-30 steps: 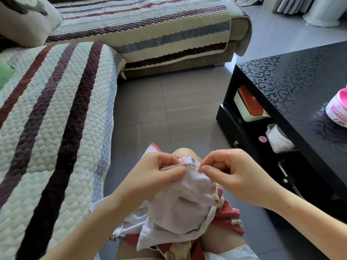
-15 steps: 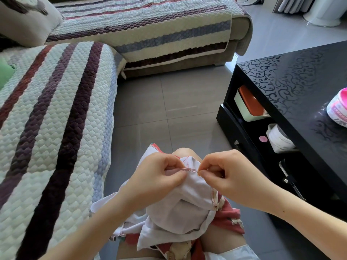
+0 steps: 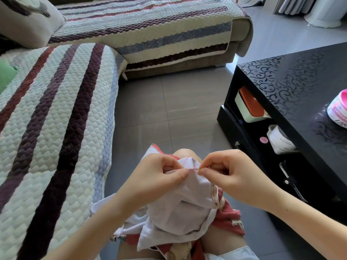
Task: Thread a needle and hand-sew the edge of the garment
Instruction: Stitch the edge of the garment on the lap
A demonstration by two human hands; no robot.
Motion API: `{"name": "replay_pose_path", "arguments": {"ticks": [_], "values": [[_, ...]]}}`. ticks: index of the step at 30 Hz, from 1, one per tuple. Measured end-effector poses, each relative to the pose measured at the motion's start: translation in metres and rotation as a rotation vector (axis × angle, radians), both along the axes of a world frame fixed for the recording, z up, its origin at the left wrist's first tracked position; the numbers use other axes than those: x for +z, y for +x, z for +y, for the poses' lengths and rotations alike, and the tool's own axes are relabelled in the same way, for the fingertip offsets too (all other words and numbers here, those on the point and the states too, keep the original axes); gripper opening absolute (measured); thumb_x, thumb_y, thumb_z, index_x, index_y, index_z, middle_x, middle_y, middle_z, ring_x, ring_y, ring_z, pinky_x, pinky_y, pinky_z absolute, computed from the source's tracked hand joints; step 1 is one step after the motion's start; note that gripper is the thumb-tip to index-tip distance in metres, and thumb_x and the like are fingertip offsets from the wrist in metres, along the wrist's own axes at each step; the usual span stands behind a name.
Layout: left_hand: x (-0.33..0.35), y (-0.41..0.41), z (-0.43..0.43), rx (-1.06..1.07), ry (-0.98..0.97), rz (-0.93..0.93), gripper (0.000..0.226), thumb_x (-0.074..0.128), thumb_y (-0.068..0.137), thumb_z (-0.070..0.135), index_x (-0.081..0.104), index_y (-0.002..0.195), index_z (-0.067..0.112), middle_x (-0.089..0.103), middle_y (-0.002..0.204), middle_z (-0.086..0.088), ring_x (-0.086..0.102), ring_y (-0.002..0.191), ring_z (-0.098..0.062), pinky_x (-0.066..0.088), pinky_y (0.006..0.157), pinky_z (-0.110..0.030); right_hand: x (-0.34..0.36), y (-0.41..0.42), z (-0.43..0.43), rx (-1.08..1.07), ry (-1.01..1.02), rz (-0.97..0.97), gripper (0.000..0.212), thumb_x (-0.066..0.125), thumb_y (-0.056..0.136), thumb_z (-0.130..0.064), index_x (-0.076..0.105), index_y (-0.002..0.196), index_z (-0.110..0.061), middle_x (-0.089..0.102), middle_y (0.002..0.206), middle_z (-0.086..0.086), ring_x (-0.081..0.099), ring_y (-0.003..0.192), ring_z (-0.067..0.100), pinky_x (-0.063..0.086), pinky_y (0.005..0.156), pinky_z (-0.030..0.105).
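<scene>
Garment point(image 3: 180, 209), pale lilac-white with red and patterned parts beneath, bunched over a bare knee point(image 3: 185, 153) just left of the near corner of the black counter point(image 3: 293, 76). Left hand point(image 3: 157, 177) on the side of the cloth away from the counter: fingers curled, thumb and forefinger pinching a fold of the pale edge. Right hand point(image 3: 231, 177) on the counter side of the cloth: fingers curled in, thumb and forefinger nipped together on a thin needle point(image 3: 196, 170), of which only a short glint shows at the fabric edge, between the two thumbs. Hands almost touching over the fold. Red thread point(image 3: 185, 160) visible as a fine line along the hem just above the pinch; cannot tell where it meets the needle. On the counter top, at its right end, a white tub point(image 3: 338, 109) with a pink lid, partly cut off by the frame. Below the counter top, on its open shelf, a pale box point(image 3: 249, 104) with an orange lid and a white container point(image 3: 279, 139). Across the grey floor point(image 3: 169, 102) left of the counter, a sofa point(image 3: 56, 119) under a quilted cream cover with dark purple, red and blue stripes.
</scene>
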State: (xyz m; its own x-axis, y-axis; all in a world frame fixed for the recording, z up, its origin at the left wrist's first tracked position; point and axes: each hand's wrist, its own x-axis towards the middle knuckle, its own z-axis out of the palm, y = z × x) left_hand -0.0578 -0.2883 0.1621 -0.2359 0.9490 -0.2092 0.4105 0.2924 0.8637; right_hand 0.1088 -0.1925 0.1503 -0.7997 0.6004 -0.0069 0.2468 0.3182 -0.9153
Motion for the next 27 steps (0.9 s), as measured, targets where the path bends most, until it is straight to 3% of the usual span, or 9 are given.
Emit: {"name": "replay_pose_path", "arguments": {"ticks": [4, 8, 11, 14, 20, 27], "values": [[0.001, -0.004, 0.000, -0.044, -0.072, -0.210, 0.018, 0.067, 0.078, 0.029, 0.075, 0.078, 0.013, 0.066, 0.067, 0.008, 0.056, 0.068, -0.004, 0.044, 0.070, -0.020, 0.001, 0.002, 0.006, 0.004, -0.212, 0.017, 0.007, 0.067, 0.077, -0.018, 0.073, 0.077, -0.015, 0.068, 0.070, 0.018, 0.059, 0.065, 0.018, 0.044, 0.063, 0.030], [0.003, -0.009, -0.002, -0.075, -0.117, -0.389, 0.015, 0.066, 0.077, 0.027, 0.075, 0.078, 0.014, 0.068, 0.074, 0.004, 0.061, 0.075, -0.004, 0.047, 0.073, -0.019, 0.004, 0.003, 0.009, 0.033, -0.377, 0.041, 0.011, 0.068, 0.082, -0.006, 0.075, 0.074, -0.010, 0.071, 0.073, 0.011, 0.064, 0.070, 0.010, 0.048, 0.066, 0.018], [0.005, -0.011, -0.003, -0.092, -0.130, -0.475, 0.013, 0.065, 0.079, 0.024, 0.074, 0.079, 0.014, 0.068, 0.076, 0.002, 0.061, 0.075, -0.006, 0.047, 0.070, -0.016, 0.007, 0.003, 0.009, 0.026, -0.464, 0.053, 0.017, 0.062, 0.086, 0.008, 0.071, 0.075, -0.002, 0.067, 0.060, -0.002, 0.058, 0.054, -0.001, 0.041, 0.052, 0.009], [0.006, -0.011, -0.002, -0.091, -0.140, -0.511, 0.012, 0.065, 0.079, 0.023, 0.073, 0.078, 0.014, 0.068, 0.074, 0.001, 0.061, 0.073, -0.006, 0.047, 0.068, -0.015, 0.008, 0.003, 0.010, 0.023, -0.505, 0.054, 0.017, 0.057, 0.086, 0.012, 0.067, 0.078, 0.002, 0.061, 0.050, -0.007, 0.052, 0.044, -0.003, 0.038, 0.045, 0.008], [0.008, -0.011, -0.002, -0.094, -0.132, -0.578, 0.012, 0.065, 0.079, 0.021, 0.073, 0.075, 0.015, 0.067, 0.072, 0.001, 0.061, 0.069, -0.005, 0.047, 0.064, -0.014, 0.006, 0.003, 0.011, 0.045, -0.560, 0.052, 0.008, 0.066, 0.074, -0.013, 0.071, 0.073, -0.007, 0.057, 0.050, -0.007, 0.035, 0.042, 0.002, 0.028, 0.044, 0.012], [0.007, -0.006, -0.001, -0.095, -0.122, -0.664, 0.014, 0.063, 0.080, 0.020, 0.071, 0.071, 0.013, 0.065, 0.067, 0.002, 0.060, 0.064, -0.005, 0.047, 0.060, -0.013, -0.004, -0.002, 0.007, 0.112, -0.656, 0.156, 0.010, 0.063, 0.079, -0.016, 0.071, 0.073, -0.017, 0.048, 0.053, -0.007, 0.029, 0.046, 0.006, 0.019, 0.047, 0.020]]}}
